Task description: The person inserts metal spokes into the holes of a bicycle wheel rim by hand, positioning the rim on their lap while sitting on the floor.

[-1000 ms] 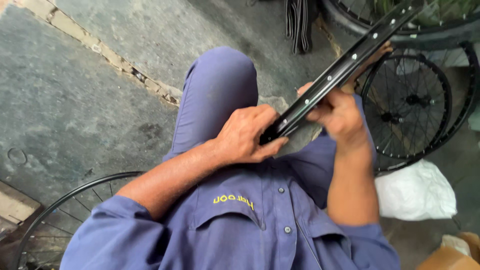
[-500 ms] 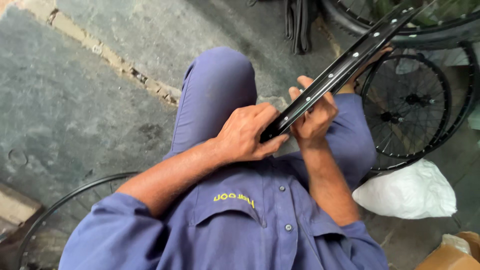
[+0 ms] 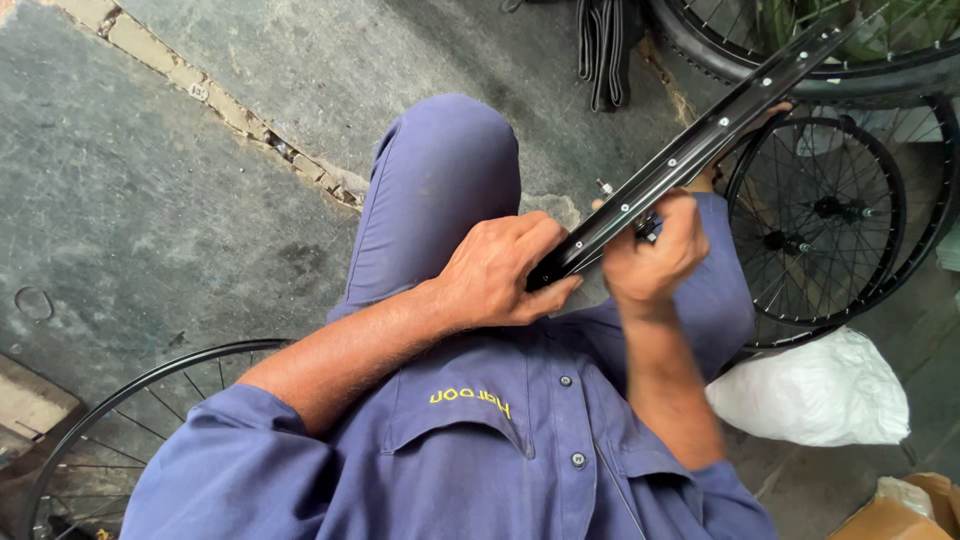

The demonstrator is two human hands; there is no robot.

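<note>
The black rim (image 3: 690,150) runs toward two o'clock from the left hand (image 3: 500,270) gripping its near end, the right hand (image 3: 650,255) clenched just beside it.

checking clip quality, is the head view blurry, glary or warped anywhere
Head view: soft even daylight with no hard shadows; the right hand is slightly motion-blurred, the left hand sharper; small glints run along the black rim; wide-angle stretch shows toward the corners.
</note>
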